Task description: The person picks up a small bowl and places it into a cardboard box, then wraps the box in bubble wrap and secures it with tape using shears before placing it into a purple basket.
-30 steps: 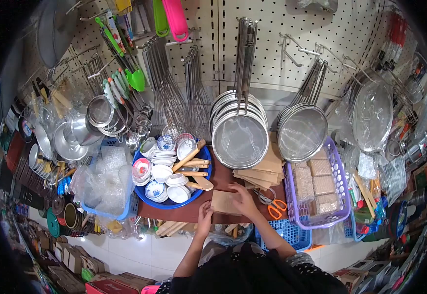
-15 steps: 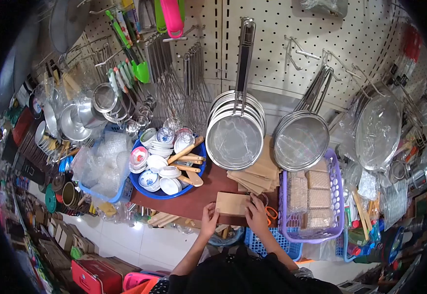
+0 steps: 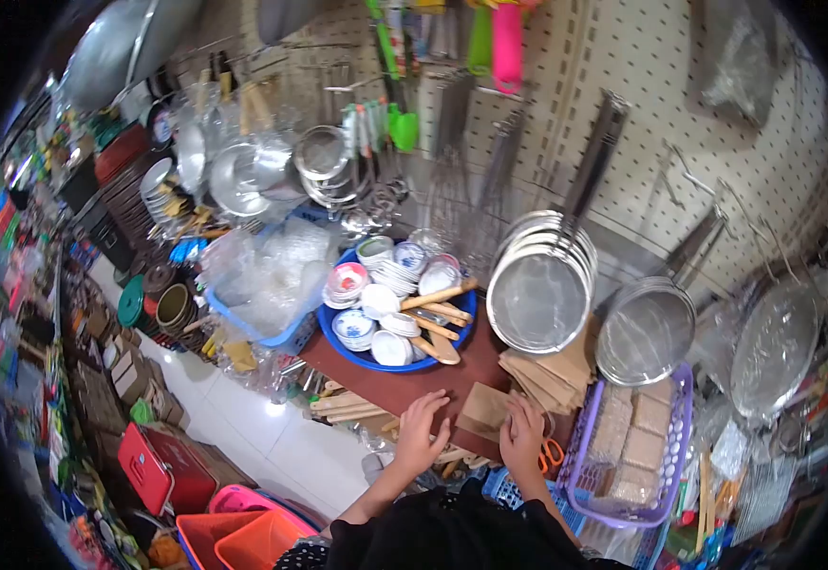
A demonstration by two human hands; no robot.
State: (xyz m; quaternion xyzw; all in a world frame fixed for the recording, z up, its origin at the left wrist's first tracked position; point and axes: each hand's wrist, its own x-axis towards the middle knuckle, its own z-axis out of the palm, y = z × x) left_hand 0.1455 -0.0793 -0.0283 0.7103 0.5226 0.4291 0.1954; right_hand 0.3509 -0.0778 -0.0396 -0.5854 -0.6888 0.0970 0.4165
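A small folded piece of brown paper [image 3: 483, 408] lies on the reddish-brown table, close to its front edge. My right hand [image 3: 522, 439] is closed on the paper's right end, the fingertips partly hidden. Just left of the paper, my left hand [image 3: 421, 437] is open, fingers spread and apart from it. Behind the right hand, a stack of brown paper pieces [image 3: 545, 375] fans out over the table. Orange-handled scissors [image 3: 552, 454] lie beside the right hand.
A blue basin [image 3: 376, 363] holds small bowls and wooden-handled utensils. To the right, a purple basket [image 3: 677, 446] contains bubble-wrapped brown blocks. Round strainers [image 3: 539, 299] hang from the pegboard behind the table. A light-blue basket [image 3: 286, 332] with clear plastic wrap stands at left.
My left hand has let go of the paper's left end and spread its fingers. The paper now lies flatter on the table. My view has swung left and tilted.
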